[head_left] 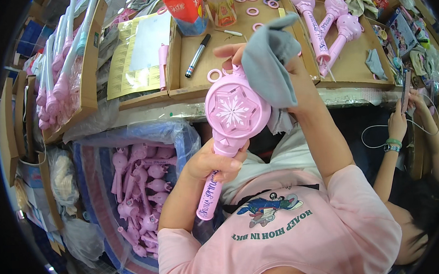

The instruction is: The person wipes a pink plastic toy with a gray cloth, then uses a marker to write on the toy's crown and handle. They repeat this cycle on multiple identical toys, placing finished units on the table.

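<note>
From the head cam, a pink snowflake wand sits mid-frame, left hand wrapped round its handle, which has dark cursive lettering. Right hand has a grey cloth bunched in it, fingers up by the wand's top. Similar lettering on the pink wands, upper right. Small print covers a yellow sheet, upper left; the pink T-shirt, bottom, has green lettering.
</note>
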Tool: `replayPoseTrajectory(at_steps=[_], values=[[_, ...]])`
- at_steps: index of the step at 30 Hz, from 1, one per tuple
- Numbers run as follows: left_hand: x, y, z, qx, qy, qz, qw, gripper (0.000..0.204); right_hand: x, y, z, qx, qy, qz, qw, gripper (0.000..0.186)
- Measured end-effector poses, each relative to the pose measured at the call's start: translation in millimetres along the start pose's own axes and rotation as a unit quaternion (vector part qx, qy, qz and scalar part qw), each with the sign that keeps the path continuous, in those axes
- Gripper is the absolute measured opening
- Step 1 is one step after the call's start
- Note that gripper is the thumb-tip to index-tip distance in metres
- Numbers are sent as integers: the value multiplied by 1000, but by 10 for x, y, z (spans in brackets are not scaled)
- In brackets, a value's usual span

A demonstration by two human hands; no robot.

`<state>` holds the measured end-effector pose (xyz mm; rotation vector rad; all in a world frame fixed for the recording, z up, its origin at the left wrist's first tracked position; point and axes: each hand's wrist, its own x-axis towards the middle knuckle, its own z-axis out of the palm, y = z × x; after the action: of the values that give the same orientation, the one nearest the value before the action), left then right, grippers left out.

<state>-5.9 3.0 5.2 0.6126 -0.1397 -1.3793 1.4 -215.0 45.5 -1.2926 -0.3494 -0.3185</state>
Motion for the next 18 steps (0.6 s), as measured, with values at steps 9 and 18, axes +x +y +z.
replayPoseTrajectory(at_steps=[9, 18], values=[[94, 9, -57, -56, -17, 8, 998, 29, 132, 75, -161, 26, 230, 34, 972, 23], [29, -34, 51, -14, -12, -5, 1000, 32, -29, 59, -57, -42, 77, 77, 993, 18]])
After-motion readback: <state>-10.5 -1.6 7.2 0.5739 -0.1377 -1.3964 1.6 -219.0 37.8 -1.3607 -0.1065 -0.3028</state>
